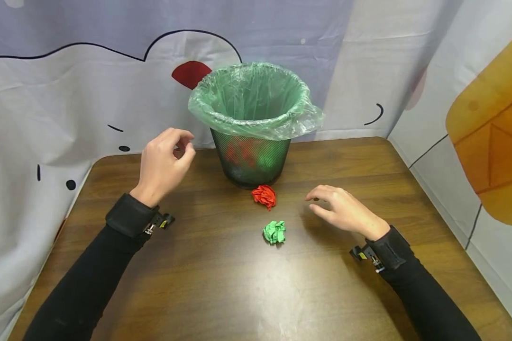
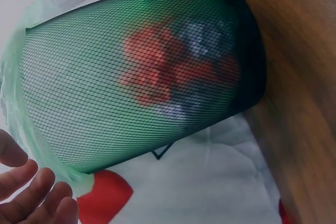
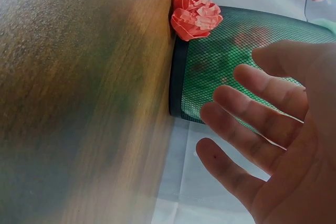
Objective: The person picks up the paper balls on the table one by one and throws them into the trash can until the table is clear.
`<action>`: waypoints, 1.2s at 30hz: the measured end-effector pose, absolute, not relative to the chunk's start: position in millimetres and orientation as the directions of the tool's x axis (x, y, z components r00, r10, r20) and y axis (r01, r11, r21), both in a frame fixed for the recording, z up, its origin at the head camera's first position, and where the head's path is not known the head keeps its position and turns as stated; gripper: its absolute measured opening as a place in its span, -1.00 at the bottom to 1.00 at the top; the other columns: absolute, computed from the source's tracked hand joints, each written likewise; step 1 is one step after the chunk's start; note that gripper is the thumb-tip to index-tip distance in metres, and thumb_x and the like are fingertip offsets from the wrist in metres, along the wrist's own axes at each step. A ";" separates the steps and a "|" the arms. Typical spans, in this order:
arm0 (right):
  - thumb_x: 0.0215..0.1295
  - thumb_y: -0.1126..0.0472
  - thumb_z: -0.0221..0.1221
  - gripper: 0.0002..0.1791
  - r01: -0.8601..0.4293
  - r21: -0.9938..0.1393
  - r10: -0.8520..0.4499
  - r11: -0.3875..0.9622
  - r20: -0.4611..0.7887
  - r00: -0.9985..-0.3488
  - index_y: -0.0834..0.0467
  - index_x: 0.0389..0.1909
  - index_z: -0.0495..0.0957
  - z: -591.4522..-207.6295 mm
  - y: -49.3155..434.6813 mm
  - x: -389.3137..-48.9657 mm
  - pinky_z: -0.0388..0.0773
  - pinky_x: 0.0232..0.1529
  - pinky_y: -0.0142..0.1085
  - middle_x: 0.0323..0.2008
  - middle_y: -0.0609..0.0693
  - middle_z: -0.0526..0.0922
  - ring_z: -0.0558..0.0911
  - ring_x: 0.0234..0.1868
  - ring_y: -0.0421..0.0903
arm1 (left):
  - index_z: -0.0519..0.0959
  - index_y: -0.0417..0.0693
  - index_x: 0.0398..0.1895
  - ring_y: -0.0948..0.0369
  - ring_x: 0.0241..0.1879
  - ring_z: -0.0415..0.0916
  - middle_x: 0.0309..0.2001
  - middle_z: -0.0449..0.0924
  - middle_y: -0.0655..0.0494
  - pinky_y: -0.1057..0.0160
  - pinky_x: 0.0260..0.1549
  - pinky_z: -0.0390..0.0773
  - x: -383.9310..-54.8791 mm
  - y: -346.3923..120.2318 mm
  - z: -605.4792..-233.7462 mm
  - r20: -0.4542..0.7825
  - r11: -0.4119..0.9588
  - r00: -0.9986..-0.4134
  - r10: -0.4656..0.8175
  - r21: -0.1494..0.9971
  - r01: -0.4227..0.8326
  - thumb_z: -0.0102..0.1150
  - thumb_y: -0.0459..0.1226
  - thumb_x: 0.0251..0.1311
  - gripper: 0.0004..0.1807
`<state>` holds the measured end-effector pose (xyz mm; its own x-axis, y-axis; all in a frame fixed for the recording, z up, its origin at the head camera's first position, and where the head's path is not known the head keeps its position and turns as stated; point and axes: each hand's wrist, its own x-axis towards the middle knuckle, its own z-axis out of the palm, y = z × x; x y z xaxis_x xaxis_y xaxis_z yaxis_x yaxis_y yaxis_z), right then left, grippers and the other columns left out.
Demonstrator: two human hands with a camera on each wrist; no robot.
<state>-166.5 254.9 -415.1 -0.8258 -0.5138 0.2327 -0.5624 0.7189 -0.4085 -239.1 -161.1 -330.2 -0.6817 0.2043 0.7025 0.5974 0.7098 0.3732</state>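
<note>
My left hand [image 1: 166, 161] is raised to the left of a black mesh waste bin [image 1: 251, 161], its fingers loosely bent and nothing in them. The left wrist view shows those fingertips beside the bin's green plastic liner [image 2: 13, 93]. To the bin's right, my right hand [image 1: 341, 210] hovers low over the table, fingers spread and empty. A crumpled red paper ball [image 1: 264, 196] lies at the foot of the bin. Nearer to me lies a crumpled green paper ball [image 1: 275, 232], left of the right hand. Through the mesh, red and whitish crumpled pieces [image 2: 152, 61] show inside the bin.
The brown wooden table [image 1: 196, 284] has rounded back corners. Behind it and along the right side hangs a printed cloth [image 1: 89, 94], close behind the bin. The liner is folded over the bin's rim and bulges out at the right.
</note>
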 end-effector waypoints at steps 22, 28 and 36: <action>0.37 0.01 0.24 -0.72 -0.609 -0.386 -0.573 0.693 0.218 -0.790 -0.02 0.03 0.64 -413.7 244.2 -159.3 0.55 0.09 -0.12 -0.01 -0.10 0.67 0.63 0.07 -0.13 | 0.66 -0.04 -0.15 0.10 -0.44 0.57 -0.28 0.62 0.12 0.14 -0.40 0.48 -226.4 -158.4 -374.4 0.612 0.716 -0.757 0.228 0.421 0.556 0.09 -0.29 0.26 -0.81; 0.35 -0.05 0.24 -0.68 -0.638 -0.386 -0.598 0.666 0.235 -0.767 -0.06 0.05 0.63 -412.7 240.2 -157.7 0.54 0.11 -0.12 0.00 -0.13 0.67 0.61 0.08 -0.18 | 0.67 -0.03 -0.15 0.12 -0.44 0.56 -0.28 0.62 0.13 0.15 -0.41 0.47 -224.4 -157.7 -381.4 0.597 0.714 -0.769 0.229 0.433 0.550 0.09 -0.29 0.26 -0.80; 0.32 -0.14 0.24 -0.62 -0.668 -0.356 -0.629 0.653 0.238 -0.741 -0.09 0.08 0.61 -411.5 231.5 -156.6 0.55 0.11 -0.14 0.02 -0.18 0.64 0.58 0.09 -0.23 | 0.67 -0.01 -0.16 0.18 -0.46 0.54 -0.28 0.62 0.16 0.17 -0.42 0.48 -221.4 -152.8 -391.8 0.582 0.707 -0.775 0.244 0.440 0.553 0.09 -0.29 0.26 -0.82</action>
